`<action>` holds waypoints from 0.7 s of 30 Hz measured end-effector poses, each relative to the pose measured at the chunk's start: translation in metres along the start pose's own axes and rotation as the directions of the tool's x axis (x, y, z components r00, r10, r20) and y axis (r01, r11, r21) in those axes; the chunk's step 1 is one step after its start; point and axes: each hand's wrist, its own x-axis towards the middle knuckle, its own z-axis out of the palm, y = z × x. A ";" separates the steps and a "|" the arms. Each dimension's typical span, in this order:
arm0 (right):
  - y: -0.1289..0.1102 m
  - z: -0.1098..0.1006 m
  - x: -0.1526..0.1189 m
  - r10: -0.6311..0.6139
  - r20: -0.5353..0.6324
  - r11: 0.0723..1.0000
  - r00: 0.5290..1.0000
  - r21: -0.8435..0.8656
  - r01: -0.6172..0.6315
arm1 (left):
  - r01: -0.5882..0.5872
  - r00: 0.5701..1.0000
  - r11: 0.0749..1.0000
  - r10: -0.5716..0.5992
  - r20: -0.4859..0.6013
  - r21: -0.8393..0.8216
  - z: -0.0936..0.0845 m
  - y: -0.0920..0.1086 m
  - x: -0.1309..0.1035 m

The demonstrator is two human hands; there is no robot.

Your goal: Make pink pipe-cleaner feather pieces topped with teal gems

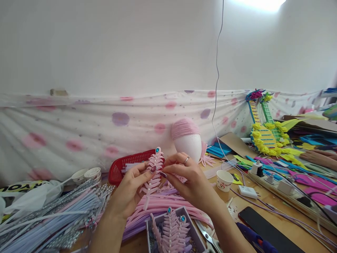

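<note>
1. The spotted sheet (147, 123) hangs along the wall, well beyond the gray box (194, 230).
2. Pink strips (181, 207) lie just beyond the box, loosely crossed; a dropped small part could be lost among them.
3. The box itself holds leafy pieces (170, 228) with blue gems, packed closely; a bump might tangle their fronds.
4. Scissors (209, 239) lie just right of the box, near the right forearm; an elbow brought inward could knock them.
5. Above the box, the left hand (131, 184) pinches a piece between thumb and fingers. The right hand (188, 174) has its fingertips drawn together at that piece's right edge; I cannot tell what they grip.
6. That held pink piece (151, 186) is raised over the box's far side, slightly tilted. Too hard a squeeze could bend its thin fronds.
7. Its blue gem (157, 150), topmost above the box, might loosen if pulled, should its fastening be weak.
</note>
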 end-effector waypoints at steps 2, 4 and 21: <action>-0.002 -0.001 0.000 0.011 -0.014 1.000 1.000 -0.006 -0.011 | 0.016 1.000 0.999 -0.015 0.023 -0.034 -0.001 0.000 0.001; -0.004 -0.002 0.000 0.048 -0.037 0.997 0.998 0.063 -0.045 | 0.030 0.999 0.996 -0.029 0.021 -0.084 0.000 0.000 0.002; -0.001 -0.011 -0.001 0.036 -0.138 0.991 0.990 0.132 -0.018 | -0.032 0.999 0.996 0.034 0.022 -0.079 0.014 -0.008 -0.003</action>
